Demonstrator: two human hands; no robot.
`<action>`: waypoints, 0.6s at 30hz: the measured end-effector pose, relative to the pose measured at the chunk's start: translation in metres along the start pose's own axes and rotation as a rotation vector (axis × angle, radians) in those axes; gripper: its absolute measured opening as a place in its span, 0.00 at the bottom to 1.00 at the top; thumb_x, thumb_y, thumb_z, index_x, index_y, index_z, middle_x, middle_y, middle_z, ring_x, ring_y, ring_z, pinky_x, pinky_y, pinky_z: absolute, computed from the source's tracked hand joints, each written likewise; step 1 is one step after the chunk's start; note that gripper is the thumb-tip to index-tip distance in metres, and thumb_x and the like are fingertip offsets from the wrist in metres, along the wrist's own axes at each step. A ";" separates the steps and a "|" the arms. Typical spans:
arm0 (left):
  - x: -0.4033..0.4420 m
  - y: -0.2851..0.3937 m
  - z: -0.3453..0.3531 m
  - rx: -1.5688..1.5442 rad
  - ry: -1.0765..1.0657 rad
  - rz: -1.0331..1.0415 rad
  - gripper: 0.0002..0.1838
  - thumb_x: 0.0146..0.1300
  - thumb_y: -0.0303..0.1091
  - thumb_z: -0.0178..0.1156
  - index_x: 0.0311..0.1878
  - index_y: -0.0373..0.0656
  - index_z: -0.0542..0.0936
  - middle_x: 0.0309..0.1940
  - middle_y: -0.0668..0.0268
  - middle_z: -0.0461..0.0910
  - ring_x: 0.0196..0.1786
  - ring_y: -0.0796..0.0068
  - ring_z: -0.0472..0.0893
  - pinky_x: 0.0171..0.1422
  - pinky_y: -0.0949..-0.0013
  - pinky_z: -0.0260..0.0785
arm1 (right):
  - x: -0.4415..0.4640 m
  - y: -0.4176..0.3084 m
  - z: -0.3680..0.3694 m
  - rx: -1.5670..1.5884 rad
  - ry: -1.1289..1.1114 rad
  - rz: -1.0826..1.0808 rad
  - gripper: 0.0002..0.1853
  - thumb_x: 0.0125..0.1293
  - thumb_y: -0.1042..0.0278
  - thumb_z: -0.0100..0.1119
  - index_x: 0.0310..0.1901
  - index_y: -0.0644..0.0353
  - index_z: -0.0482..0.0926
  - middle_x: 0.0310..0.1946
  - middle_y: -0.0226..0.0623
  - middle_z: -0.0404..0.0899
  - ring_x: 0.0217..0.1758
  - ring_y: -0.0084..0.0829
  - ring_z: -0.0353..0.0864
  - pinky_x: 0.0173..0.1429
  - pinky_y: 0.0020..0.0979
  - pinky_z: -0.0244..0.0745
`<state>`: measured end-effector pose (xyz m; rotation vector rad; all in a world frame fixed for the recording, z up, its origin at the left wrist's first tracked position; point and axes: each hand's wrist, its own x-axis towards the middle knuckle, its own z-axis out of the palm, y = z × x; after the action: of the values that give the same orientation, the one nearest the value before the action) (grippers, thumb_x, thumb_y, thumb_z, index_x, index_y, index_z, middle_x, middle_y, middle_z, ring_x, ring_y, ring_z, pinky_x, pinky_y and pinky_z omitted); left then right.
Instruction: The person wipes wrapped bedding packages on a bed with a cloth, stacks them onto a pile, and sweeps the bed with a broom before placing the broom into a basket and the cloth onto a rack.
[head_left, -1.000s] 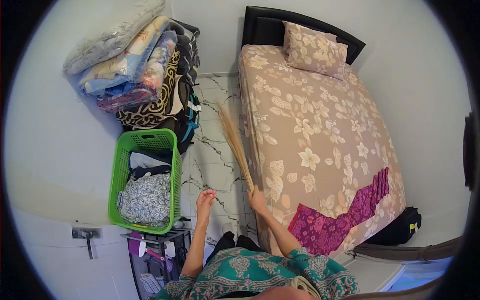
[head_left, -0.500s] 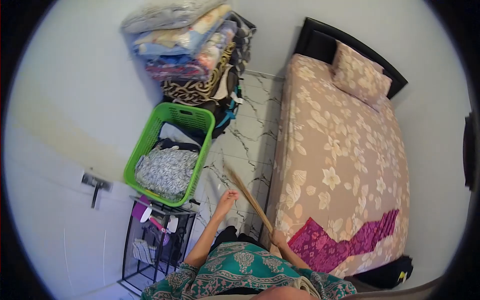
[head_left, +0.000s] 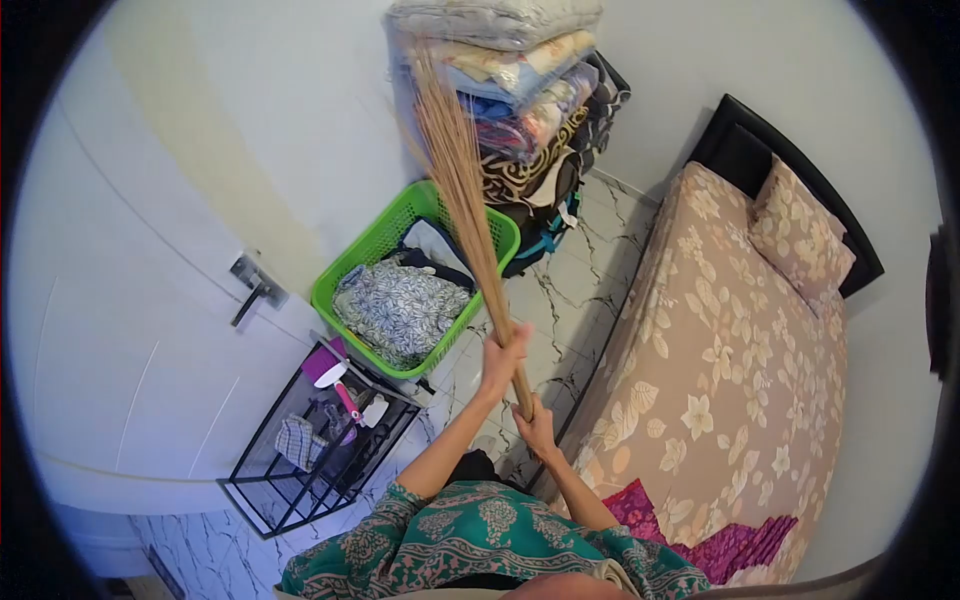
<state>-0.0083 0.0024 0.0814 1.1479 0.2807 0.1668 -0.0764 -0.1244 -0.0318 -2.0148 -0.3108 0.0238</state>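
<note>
A long broom of thin straw-coloured sticks point(head_left: 465, 190) is raised, its loose tips fanned up and to the left. My left hand point(head_left: 503, 360) wraps round the bound part of it. Lower down, near the butt end, my right hand point(head_left: 537, 425) grips the same broom. Behind the sticks stands a green laundry basket point(head_left: 498, 232) holding a blue-and-white patterned cloth point(head_left: 400, 312) and darker clothes; the broom hides part of its rim.
A bed point(head_left: 690, 350) with a pillow point(head_left: 800, 235) and a magenta cloth point(head_left: 735, 548) is on the right. Stacked bedding point(head_left: 525, 75) stands beyond the basket. A black rack point(head_left: 300, 500) is at lower left, near a white door with a handle point(head_left: 257, 287).
The broom has swung up from low over the floor to in front of the basket and bedding. My left hand, formerly free, now holds it. The view has turned left.
</note>
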 end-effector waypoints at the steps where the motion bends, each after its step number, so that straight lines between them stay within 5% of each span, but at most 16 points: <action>1: 0.004 0.017 -0.008 -0.135 0.088 -0.085 0.13 0.62 0.41 0.61 0.29 0.46 0.71 0.16 0.78 0.66 0.17 0.88 0.65 0.23 0.81 0.58 | 0.003 0.000 0.009 0.005 -0.010 -0.013 0.12 0.58 0.70 0.61 0.41 0.62 0.71 0.16 0.39 0.74 0.18 0.31 0.75 0.26 0.31 0.69; 4: 0.007 0.034 -0.026 -0.145 0.192 0.071 0.22 0.63 0.47 0.60 0.19 0.51 0.63 0.12 0.80 0.60 0.12 0.89 0.58 0.15 0.80 0.48 | 0.015 0.002 0.030 0.109 -0.153 0.019 0.15 0.56 0.67 0.64 0.41 0.62 0.71 0.17 0.39 0.74 0.20 0.29 0.76 0.26 0.30 0.69; 8: 0.023 0.069 -0.039 -0.070 0.319 0.190 0.20 0.63 0.46 0.60 0.21 0.50 0.65 0.11 0.79 0.60 0.12 0.88 0.59 0.15 0.79 0.50 | 0.061 -0.016 0.054 0.187 -0.293 0.050 0.15 0.56 0.67 0.65 0.42 0.61 0.72 0.20 0.40 0.76 0.22 0.31 0.77 0.29 0.33 0.70; 10: 0.043 0.099 -0.048 -0.077 0.279 0.237 0.19 0.64 0.44 0.59 0.21 0.50 0.64 0.11 0.79 0.59 0.13 0.88 0.59 0.18 0.79 0.51 | 0.096 -0.048 0.057 -0.021 -0.238 -0.151 0.16 0.57 0.68 0.63 0.45 0.61 0.70 0.23 0.41 0.77 0.24 0.34 0.78 0.31 0.34 0.70; 12: 0.068 0.120 -0.056 -0.079 0.234 0.286 0.19 0.64 0.41 0.59 0.21 0.50 0.63 0.12 0.79 0.57 0.14 0.87 0.59 0.20 0.79 0.52 | 0.142 -0.072 0.070 0.111 -0.207 -0.281 0.16 0.59 0.65 0.61 0.43 0.62 0.66 0.28 0.53 0.76 0.32 0.51 0.78 0.32 0.38 0.70; 15: 0.108 0.134 -0.067 0.030 0.170 0.349 0.12 0.64 0.40 0.59 0.31 0.45 0.71 0.19 0.74 0.68 0.24 0.82 0.70 0.32 0.77 0.64 | 0.219 -0.123 0.083 0.248 -0.173 -0.433 0.16 0.59 0.74 0.57 0.45 0.63 0.64 0.30 0.55 0.75 0.34 0.54 0.77 0.34 0.38 0.70; 17: 0.131 0.142 -0.070 0.213 0.211 0.493 0.26 0.58 0.49 0.65 0.48 0.39 0.70 0.39 0.61 0.73 0.47 0.71 0.75 0.48 0.68 0.69 | 0.262 -0.138 0.096 0.269 -0.105 -0.557 0.16 0.58 0.77 0.56 0.46 0.64 0.62 0.30 0.54 0.74 0.34 0.55 0.77 0.34 0.38 0.70; 18: 0.133 0.150 -0.076 0.255 0.151 0.364 0.35 0.57 0.47 0.65 0.59 0.36 0.62 0.57 0.53 0.65 0.64 0.60 0.64 0.65 0.62 0.59 | 0.287 -0.141 0.100 0.273 -0.135 -0.519 0.16 0.58 0.79 0.55 0.46 0.63 0.62 0.30 0.54 0.74 0.34 0.55 0.77 0.34 0.38 0.70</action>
<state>0.0977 0.1653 0.1719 1.4371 0.2282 0.5521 0.1560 0.0881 0.0821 -1.6170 -0.8619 -0.1176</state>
